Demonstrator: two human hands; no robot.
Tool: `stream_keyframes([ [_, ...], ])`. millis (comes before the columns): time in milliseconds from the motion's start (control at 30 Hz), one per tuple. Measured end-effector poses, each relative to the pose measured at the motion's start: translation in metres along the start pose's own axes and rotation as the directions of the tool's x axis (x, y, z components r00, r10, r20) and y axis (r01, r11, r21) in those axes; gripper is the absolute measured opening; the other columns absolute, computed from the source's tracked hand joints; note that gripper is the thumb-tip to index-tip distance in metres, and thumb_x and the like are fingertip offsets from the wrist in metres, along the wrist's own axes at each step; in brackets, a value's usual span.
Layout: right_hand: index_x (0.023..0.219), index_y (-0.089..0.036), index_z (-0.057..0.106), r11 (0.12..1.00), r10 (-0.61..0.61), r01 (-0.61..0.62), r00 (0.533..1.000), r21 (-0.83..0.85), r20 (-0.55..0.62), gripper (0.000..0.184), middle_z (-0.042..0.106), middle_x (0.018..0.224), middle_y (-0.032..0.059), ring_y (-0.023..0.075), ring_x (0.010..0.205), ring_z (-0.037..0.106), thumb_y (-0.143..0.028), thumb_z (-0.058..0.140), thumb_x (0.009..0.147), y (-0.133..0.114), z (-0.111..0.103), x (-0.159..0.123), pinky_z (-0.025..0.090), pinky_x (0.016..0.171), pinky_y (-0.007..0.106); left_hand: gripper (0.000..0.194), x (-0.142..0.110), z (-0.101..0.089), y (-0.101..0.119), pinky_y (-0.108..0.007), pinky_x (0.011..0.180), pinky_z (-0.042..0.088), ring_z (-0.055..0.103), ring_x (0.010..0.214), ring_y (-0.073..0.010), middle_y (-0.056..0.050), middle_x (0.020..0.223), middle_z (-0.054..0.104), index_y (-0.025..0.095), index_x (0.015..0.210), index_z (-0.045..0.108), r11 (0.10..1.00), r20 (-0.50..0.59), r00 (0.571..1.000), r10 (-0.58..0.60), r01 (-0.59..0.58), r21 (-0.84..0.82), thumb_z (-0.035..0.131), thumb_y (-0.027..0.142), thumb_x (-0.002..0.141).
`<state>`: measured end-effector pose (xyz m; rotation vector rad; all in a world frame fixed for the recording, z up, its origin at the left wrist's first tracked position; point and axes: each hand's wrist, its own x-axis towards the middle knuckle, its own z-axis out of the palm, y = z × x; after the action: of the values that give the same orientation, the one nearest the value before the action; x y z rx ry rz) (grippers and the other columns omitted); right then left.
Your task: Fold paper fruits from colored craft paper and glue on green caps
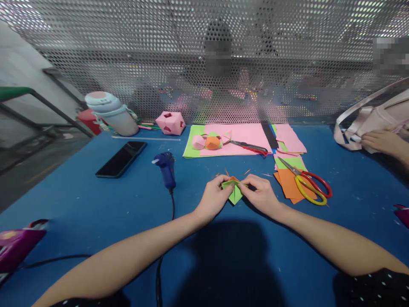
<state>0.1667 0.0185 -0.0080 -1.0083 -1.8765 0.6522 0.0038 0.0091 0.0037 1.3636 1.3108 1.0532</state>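
Here: folded green paper [235, 196], held two-handed

Containers: one pale bottle [123, 121], lidded (contents hidden); one light bag [388, 111], interior out of view, another person's hand [377, 140] at its lower edge.

Position: the green piece sits between left hand [214, 194] and right hand [262, 194], over the blue table [128, 204]; contact with the surface cannot be told. Grip: both hands pinching, one at each side, thumbs toward the wearer, middle uncovered.

Direction: pointed tip toward the wearer, central crease running the same way, orange edge on the far side. Long axis: cannot tell, fingers covering both sides.

Flanking: blue glue gun [167, 170], left; red-and-yellow scissors [296, 172], right, lying on orange paper [287, 187].
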Motion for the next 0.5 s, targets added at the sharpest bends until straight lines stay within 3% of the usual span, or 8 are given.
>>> stream_keyframes([
  [333, 0.082, -0.019, 0.069, 0.985, 0.13, -0.133, 0.991, 0.112, 0.039, 0.016, 0.068, 0.076, 0.0013, 0.0138, 0.07, 0.061, -0.026, 0.055, 0.086, 0.0069, -0.0014, 0.0024, 0.045, 0.066, 0.024, 0.021, 0.0051, -0.001, -0.0093, -0.021, 0.056, 0.04, 0.049, 0.06, -0.0109, 0.002, 0.065, 0.057, 0.014, 0.076, 0.059, 0.997, 0.009, 0.999, -0.033, 0.033, -0.066, 0.064, 0.035, 0.074],
  [500, 0.078, -0.019, 0.07, 0.982, 0.151, -0.15, 0.988, 0.116, -0.003, 0.016, 0.07, 0.077, 0.0012, 0.0139, 0.07, 0.062, -0.025, 0.057, 0.084, 0.0085, -0.0031, 0.004, 0.047, 0.067, 0.025, 0.028, 0.0025, -0.0037, -0.0034, -0.024, 0.067, 0.044, 0.057, 0.073, -0.0145, -0.003, 0.083, 0.066, 0.014, 0.094, 0.067, 0.997, 0.06, 0.998, 0.027, -0.022, -0.078, 0.058, 0.037, 0.081],
])
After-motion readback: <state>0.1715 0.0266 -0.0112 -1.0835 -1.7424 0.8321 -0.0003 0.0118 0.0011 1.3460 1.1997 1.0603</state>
